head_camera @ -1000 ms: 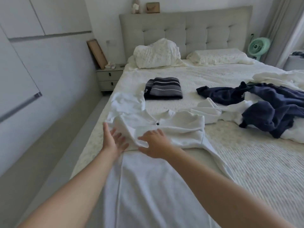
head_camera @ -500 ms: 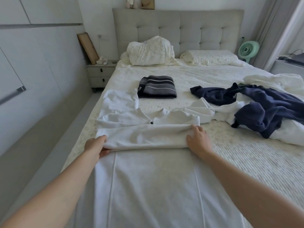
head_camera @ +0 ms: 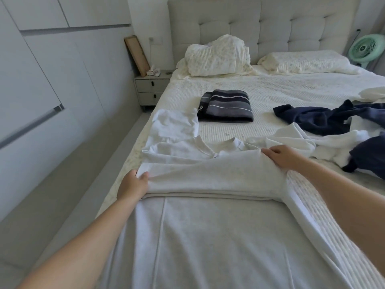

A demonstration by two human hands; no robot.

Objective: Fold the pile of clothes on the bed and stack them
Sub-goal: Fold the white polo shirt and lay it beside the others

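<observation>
Fold of white garment (head_camera: 212, 176) now raised, wider; left hand (head_camera: 133, 184), right hand (head_camera: 285, 156) grip pinching its edges.

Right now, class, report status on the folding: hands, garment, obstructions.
Left hand and right hand each grip an end of the fold. Long white cotton garment partly folded. Unfolded navy and white clothes pile lies right, apart.

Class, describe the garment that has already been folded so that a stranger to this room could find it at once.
Start at the grey tufted headboard and come down the bed past the crumpled pillow. On the bedspread, just below that pillow, lies the folded striped garment. It is the only neat rectangle, dark with thin pale stripes, unlike the loose navy clothes to its right and the white garment nearer the camera.
</observation>
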